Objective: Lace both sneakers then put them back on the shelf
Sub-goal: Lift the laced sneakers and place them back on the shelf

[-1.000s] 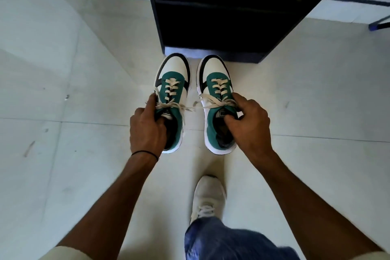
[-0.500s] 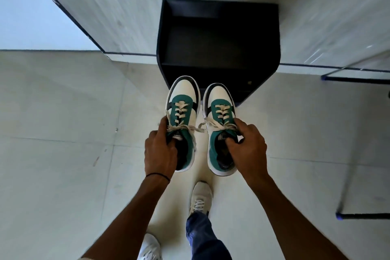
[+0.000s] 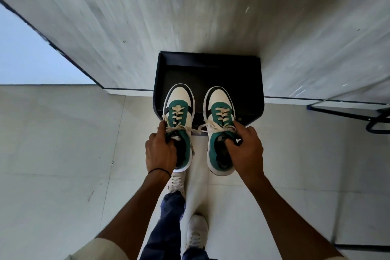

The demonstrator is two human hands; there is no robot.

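Two green, white and black sneakers with cream laces tied in bows are held side by side in the air. My left hand grips the left sneaker at its collar, fingers inside the opening. My right hand holds the right sneaker the same way. Both toes point at the black shelf, which stands against the wall. The toes overlap the shelf's top tray in the picture.
A pale tiled floor lies below. My own feet in white shoes stand under the sneakers. A black and blue metal frame sits on the floor to the right of the shelf. The grey wall rises behind it.
Both hands have carried the sneakers up and forward toward the shelf. The view has risen, so the shelf's top now shows from above.
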